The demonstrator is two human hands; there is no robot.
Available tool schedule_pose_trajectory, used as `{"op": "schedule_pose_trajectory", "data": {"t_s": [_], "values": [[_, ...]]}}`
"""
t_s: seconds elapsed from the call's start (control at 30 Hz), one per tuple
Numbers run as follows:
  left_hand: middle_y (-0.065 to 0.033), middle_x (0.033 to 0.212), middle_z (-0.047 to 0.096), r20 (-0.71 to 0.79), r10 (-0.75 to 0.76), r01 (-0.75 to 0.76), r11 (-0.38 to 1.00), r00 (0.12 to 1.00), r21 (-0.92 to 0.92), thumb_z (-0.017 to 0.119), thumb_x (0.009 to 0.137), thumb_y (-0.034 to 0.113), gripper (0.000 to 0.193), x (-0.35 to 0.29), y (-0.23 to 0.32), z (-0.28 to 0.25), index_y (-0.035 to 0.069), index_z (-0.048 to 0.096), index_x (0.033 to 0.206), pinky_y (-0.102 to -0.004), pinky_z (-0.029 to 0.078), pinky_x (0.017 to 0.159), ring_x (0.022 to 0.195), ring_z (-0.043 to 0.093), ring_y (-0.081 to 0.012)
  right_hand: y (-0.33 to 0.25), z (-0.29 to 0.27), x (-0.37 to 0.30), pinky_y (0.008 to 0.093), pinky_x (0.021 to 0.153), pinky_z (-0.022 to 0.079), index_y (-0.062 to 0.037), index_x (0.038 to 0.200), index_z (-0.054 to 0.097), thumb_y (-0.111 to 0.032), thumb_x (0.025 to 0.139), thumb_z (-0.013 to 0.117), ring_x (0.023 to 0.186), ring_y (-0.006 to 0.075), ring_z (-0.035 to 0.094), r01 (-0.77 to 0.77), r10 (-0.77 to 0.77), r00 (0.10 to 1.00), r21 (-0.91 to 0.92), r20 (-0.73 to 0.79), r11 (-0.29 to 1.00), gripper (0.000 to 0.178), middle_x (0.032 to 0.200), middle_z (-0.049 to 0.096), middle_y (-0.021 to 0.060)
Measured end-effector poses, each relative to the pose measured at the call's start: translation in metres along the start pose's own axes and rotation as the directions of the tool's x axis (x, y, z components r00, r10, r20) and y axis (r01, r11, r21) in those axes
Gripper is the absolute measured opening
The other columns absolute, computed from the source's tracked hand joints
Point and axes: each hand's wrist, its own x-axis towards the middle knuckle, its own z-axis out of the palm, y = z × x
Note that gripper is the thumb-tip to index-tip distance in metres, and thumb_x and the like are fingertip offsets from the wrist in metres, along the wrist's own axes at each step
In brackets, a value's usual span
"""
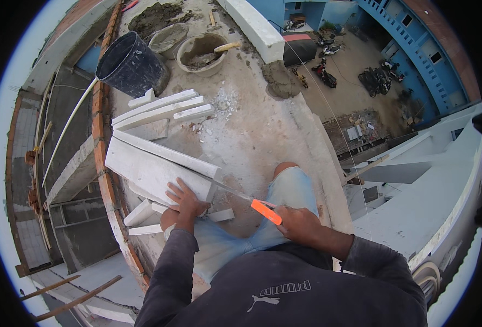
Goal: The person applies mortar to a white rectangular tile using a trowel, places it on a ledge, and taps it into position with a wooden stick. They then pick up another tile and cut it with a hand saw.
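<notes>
A thick white lightweight block (143,163) lies slantwise before my knees, with a long narrow strip (170,155) along its far edge. My left hand (187,201) rests flat on the block's near right part, fingers spread. In my right hand (302,224), the fingers are wrapped round the orange handle of a hand saw (266,212). Its thin blade points left and forward to the right end of the block, by the strip. Part of the blade is hidden there, so I cannot tell how deep it sits. Smaller white offcuts (139,212) lie beside the block's near side.
More white strips (159,111) lie beyond the block, near white crumbs (224,103). Farther off stand a black bucket (129,68) and a mortar basin (182,59) with a wooden-handled tool (227,47). A brick edge (100,141) borders the left; a courtyard (339,82) lies far below on the right.
</notes>
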Motion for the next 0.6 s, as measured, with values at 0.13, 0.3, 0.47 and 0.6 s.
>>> {"op": "schedule_pose_trajectory", "data": {"t_s": [0.13, 0.3, 0.47, 0.6], "values": [[-0.031, 0.171, -0.022, 0.023, -0.002, 0.002, 1.0, 1.0, 0.012, 0.098, 0.067, 0.045, 0.16, 0.006, -0.001, 0.002, 0.007, -0.021, 0.166, -0.0767, 0.018, 0.121, 0.159, -0.014, -0.0559, 0.0, -0.044, -0.003, 0.0479, 0.059, 0.06, -0.0037, 0.106, 0.058, -0.023, 0.096, 0.071, 0.071, 0.0343, 0.075, 0.036, -0.031, 0.998, -0.09, 0.052, 0.995, 0.026, 0.083, 0.073, 0.017], [-0.0307, 0.172, -0.022, -0.016, 0.001, -0.001, 1.0, 1.0, 0.004, 0.098, 0.067, 0.045, 0.16, -0.005, 0.003, -0.002, 0.006, -0.022, 0.166, -0.0768, 0.018, 0.121, 0.159, -0.013, -0.056, 0.016, 0.096, 0.136, 0.0545, 0.066, 0.058, -0.0027, 0.125, 0.049, -0.025, 0.101, 0.061, 0.077, 0.0431, 0.073, 0.079, -0.073, 0.994, 0.064, -0.086, 0.995, 0.035, 0.096, 0.073, 0.0232], [-0.032, 0.171, -0.023, 0.032, 0.004, -0.005, 1.0, 0.999, 0.016, 0.099, 0.067, 0.043, 0.161, -0.004, 0.003, -0.007, 0.006, -0.024, 0.165, -0.0776, 0.018, 0.121, 0.158, -0.013, -0.0572, 0.006, 0.032, 0.029, 0.0524, 0.067, 0.06, -0.0027, 0.127, 0.048, -0.022, 0.1, 0.064, 0.079, 0.0403, 0.074, 0.111, -0.097, 0.991, 0.142, -0.096, 0.984, 0.037, 0.093, 0.073, 0.0219], [-0.0322, 0.171, -0.023, -0.006, 0.023, -0.023, 1.0, 1.0, -0.001, 0.099, 0.067, 0.042, 0.161, 0.006, -0.003, 0.005, 0.007, -0.024, 0.165, -0.0773, 0.017, 0.121, 0.158, -0.014, -0.0569, -0.003, -0.063, -0.014, 0.0455, 0.059, 0.06, -0.0046, 0.104, 0.059, -0.026, 0.094, 0.074, 0.069, 0.0339, 0.074, 0.012, -0.012, 1.0, 0.004, -0.02, 1.0, 0.028, 0.08, 0.072, 0.0154]]}}
